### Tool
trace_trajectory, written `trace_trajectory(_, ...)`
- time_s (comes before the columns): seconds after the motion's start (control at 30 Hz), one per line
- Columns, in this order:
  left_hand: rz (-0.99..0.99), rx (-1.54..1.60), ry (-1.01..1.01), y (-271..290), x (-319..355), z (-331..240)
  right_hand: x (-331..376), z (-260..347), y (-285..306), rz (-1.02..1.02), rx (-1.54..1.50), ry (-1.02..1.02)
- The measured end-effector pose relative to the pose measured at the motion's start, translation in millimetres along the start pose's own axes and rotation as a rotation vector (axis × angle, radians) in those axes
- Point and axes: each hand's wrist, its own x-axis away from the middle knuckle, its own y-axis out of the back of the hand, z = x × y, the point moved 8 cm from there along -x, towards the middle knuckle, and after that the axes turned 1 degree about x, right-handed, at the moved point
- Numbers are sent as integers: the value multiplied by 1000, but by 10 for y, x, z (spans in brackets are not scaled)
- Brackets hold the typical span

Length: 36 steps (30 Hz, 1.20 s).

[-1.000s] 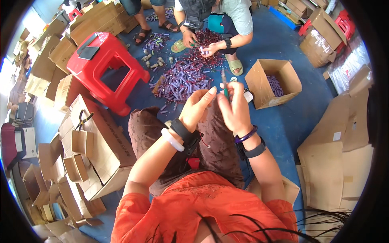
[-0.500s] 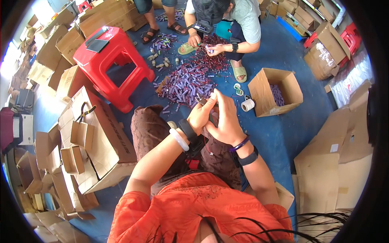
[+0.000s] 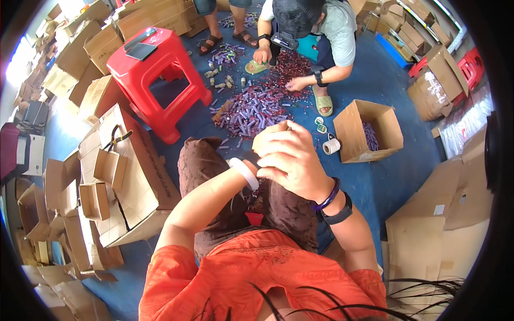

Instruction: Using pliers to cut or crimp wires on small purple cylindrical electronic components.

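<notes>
My two hands come together above my lap, in front of a pile of purple cylindrical battery cells [image 3: 249, 115]. My right hand [image 3: 300, 163] curls over my left, its fingers bent and closed. Behind it, my left hand [image 3: 267, 140] is partly covered, with its fingers closed too. Whatever lies between them is hidden from view. A white bangle [image 3: 244, 173] circles my left wrist, and a dark bangle [image 3: 327, 193] and a black band [image 3: 338, 209] sit on the right. Small dark bits lie between my thighs.
Across the pile a co-worker [image 3: 337, 45] bends over red-wired pieces [image 3: 286, 67]. To the left stand a red stool [image 3: 176, 101] and a large carton [image 3: 128, 176]. An open box [image 3: 353, 134] with purple cells and a white roll [image 3: 331, 145] are at the right.
My right hand has turned and folded over my left, covering the dark tip that showed between them. The co-worker's hands have moved apart, one reaching down to the pile.
</notes>
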Motion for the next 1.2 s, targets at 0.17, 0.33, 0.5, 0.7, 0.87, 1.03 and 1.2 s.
trace_trajectory(0.17,56,861,286,510,115,27,204,382,146,-65,22,118)
trace_trajectory(0.33,-83,1301,336,533,151,19,457,179,-160,-80,-103,-32)
trace_trajectory(0.5,-218,1509,461,431,124,185,380,65,-290,-154,-238,-143)
trace_trajectory(0.7,-369,1469,459,449,103,260,464,-172,-559,-41,-147,-504)
trace_trajectory(0.87,-527,1374,385,597,79,321,479,-183,-576,-165,-93,-442)
trace_trajectory(1.03,-554,1436,429,574,58,320,467,-235,-415,-294,-374,-452)
trace_trajectory(1.2,-548,1313,376,577,2,280,478,-283,-406,-256,-324,-477)
